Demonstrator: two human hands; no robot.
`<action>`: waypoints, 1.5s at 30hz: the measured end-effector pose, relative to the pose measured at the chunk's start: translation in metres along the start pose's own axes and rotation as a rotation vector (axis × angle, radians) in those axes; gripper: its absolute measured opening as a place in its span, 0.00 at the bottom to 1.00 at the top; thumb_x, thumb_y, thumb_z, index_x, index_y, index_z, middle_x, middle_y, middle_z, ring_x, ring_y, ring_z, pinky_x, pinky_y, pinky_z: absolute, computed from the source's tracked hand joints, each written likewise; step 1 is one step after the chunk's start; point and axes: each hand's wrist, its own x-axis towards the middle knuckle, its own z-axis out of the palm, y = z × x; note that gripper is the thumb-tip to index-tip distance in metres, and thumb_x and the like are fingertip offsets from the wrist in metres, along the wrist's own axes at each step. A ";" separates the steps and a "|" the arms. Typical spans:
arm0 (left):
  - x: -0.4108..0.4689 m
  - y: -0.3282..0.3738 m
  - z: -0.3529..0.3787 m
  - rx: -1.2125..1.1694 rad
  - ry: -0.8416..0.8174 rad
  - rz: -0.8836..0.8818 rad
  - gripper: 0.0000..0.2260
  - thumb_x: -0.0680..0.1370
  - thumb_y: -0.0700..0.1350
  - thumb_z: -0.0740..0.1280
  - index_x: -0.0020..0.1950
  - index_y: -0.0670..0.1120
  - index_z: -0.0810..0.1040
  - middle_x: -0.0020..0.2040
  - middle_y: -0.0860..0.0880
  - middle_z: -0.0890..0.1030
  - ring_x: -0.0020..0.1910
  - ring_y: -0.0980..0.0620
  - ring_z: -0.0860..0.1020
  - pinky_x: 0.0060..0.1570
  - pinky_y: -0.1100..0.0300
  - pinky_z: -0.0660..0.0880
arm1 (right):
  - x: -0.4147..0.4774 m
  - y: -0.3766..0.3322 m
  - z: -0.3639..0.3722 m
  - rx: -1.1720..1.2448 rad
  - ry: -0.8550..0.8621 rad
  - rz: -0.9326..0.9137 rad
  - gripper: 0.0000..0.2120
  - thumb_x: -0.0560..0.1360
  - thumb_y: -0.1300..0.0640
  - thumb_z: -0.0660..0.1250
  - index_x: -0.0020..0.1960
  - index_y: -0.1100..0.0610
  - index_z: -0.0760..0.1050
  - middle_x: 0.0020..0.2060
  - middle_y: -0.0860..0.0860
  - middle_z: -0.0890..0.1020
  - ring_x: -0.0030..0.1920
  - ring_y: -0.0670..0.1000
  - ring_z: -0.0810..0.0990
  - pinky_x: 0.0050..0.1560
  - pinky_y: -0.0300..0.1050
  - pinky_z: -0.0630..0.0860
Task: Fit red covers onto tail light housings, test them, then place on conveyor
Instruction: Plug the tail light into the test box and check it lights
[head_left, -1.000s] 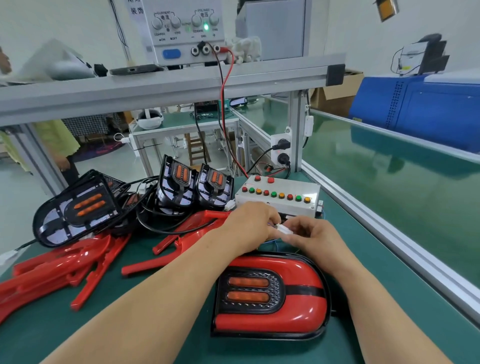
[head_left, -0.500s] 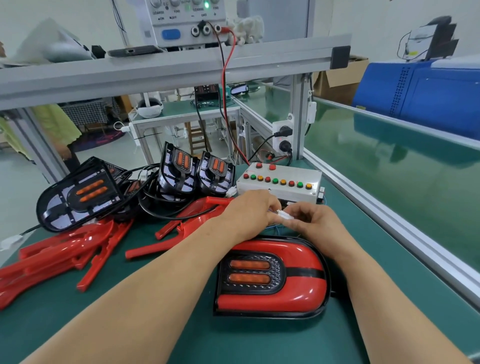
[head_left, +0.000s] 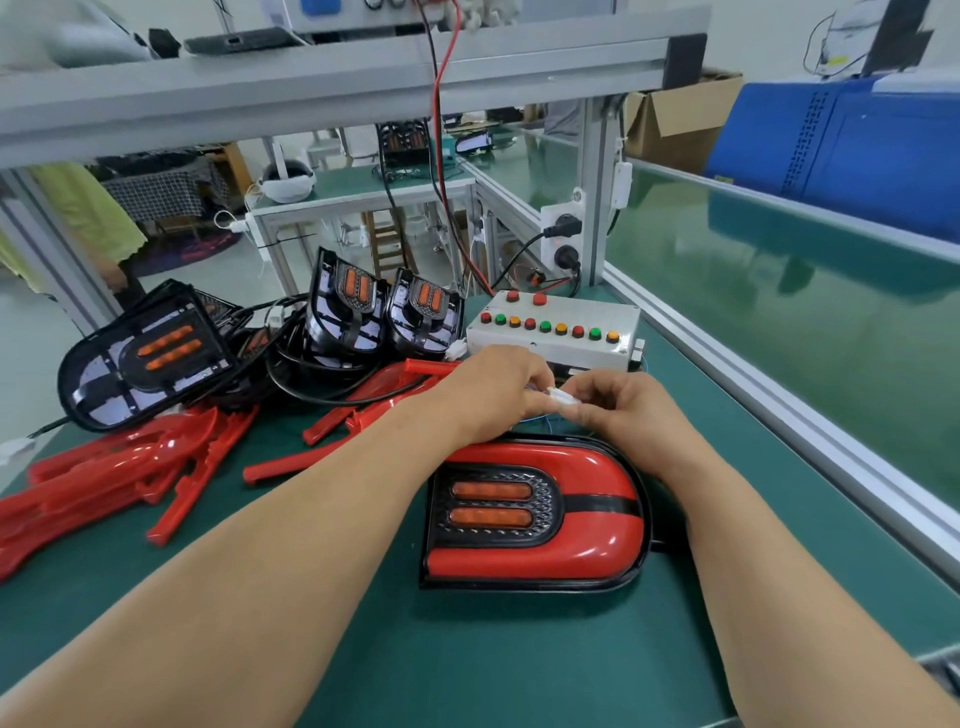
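A tail light (head_left: 535, 514) with its red cover fitted lies flat on the green mat in front of me. Just beyond it, my left hand (head_left: 493, 395) and my right hand (head_left: 618, 410) meet and pinch a small white connector (head_left: 562, 397) between their fingertips. Thin wires run down from the connector toward the light. The white test box (head_left: 556, 332), with rows of red, green and orange buttons, sits right behind my hands.
Loose red covers (head_left: 104, 483) lie in a heap at the left. Uncovered black housings (head_left: 150, 353) with cables are piled behind them, two more (head_left: 384, 312) standing upright. The green conveyor belt (head_left: 805, 291) runs along the right behind an aluminium rail (head_left: 779, 415).
My hands stay together on the white connector with only small finger movement. The camera has tilted down and moved closer.
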 end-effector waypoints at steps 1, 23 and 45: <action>0.000 -0.001 0.000 -0.004 0.000 0.004 0.11 0.77 0.53 0.71 0.55 0.48 0.82 0.52 0.49 0.81 0.51 0.51 0.77 0.56 0.51 0.75 | 0.000 0.000 0.000 -0.005 -0.001 -0.001 0.04 0.73 0.56 0.75 0.48 0.51 0.83 0.38 0.45 0.85 0.37 0.38 0.80 0.39 0.28 0.74; 0.001 -0.006 0.000 -0.005 0.000 0.036 0.09 0.77 0.55 0.71 0.50 0.51 0.80 0.48 0.52 0.80 0.48 0.53 0.77 0.51 0.57 0.74 | 0.003 0.003 -0.001 -0.067 -0.032 -0.060 0.05 0.74 0.58 0.74 0.46 0.48 0.81 0.34 0.36 0.82 0.34 0.35 0.77 0.38 0.27 0.72; -0.019 -0.041 -0.027 -0.168 0.093 -0.123 0.07 0.74 0.51 0.75 0.45 0.50 0.83 0.42 0.54 0.82 0.42 0.56 0.80 0.47 0.60 0.76 | 0.004 0.002 -0.005 -0.172 -0.035 0.061 0.03 0.73 0.58 0.76 0.45 0.51 0.83 0.37 0.44 0.83 0.34 0.35 0.78 0.38 0.30 0.73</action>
